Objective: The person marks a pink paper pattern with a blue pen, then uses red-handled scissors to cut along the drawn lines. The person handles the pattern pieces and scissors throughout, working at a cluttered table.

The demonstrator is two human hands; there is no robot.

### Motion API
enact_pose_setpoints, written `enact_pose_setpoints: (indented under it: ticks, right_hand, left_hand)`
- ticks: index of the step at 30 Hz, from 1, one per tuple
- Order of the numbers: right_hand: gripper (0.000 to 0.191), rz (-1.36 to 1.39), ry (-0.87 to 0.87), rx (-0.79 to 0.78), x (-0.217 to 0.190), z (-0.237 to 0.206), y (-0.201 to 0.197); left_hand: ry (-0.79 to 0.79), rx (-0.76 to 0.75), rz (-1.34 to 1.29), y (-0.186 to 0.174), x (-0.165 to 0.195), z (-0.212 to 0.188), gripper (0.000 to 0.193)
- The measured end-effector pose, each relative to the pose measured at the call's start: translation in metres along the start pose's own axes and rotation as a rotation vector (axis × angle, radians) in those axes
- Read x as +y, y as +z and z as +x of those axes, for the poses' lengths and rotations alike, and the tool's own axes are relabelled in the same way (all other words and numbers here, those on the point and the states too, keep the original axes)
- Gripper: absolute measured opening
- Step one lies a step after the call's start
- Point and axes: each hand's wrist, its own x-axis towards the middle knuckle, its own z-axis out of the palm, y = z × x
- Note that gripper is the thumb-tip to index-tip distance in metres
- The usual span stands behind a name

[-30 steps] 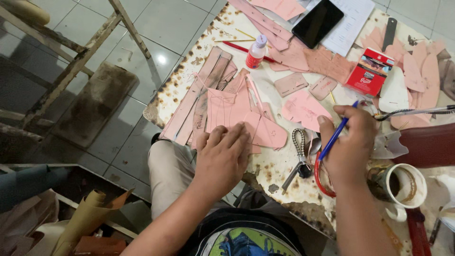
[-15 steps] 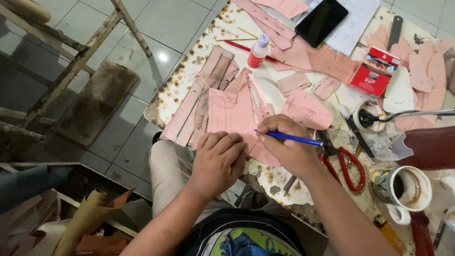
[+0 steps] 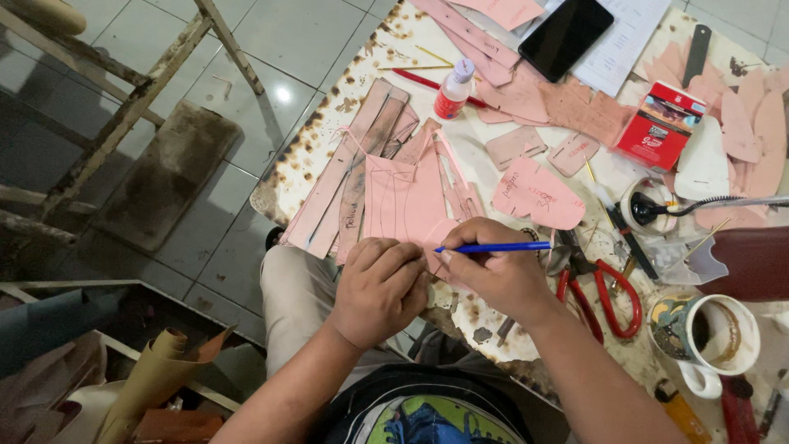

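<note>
My right hand (image 3: 497, 275) grips a blue pen (image 3: 491, 247) with its tip pointing left onto a pink paper pattern piece (image 3: 404, 201). My left hand (image 3: 380, 288) lies beside it with fingers curled, pressing the near edge of that pink piece against the worn white table (image 3: 316, 156). The two hands touch at the table's front edge. More long pink strips (image 3: 349, 177) lie fanned out under and beside the piece.
Red-handled scissors (image 3: 604, 292) lie right of my right hand, a stained mug (image 3: 715, 333) beyond them. A small glue bottle (image 3: 454, 89), red pencil (image 3: 419, 80), black phone (image 3: 565, 34), red box (image 3: 662, 125) and several pink cutouts (image 3: 538, 196) cover the table. Wooden frame (image 3: 131, 107) stands left on the tiled floor.
My right hand brought the blue pen from the right side of the table over to the pink piece by my left hand. My left hand shifted slightly toward the table edge.
</note>
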Motion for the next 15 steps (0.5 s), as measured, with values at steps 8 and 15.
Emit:
enact_pose_setpoints:
  ticks: [8,15]
  right_hand:
    - [0.009,-0.044,-0.066,0.004,-0.0025,-0.0005,0.0019]
    - [0.01,-0.154,-0.201,0.016,0.0021,0.0014,-0.0017]
  left_hand:
    - [-0.003,0.017,-0.007,0.0006,-0.001,-0.0006,0.019]
    - [-0.015,0.029,0.006,0.0016,-0.0004,-0.0006,0.016]
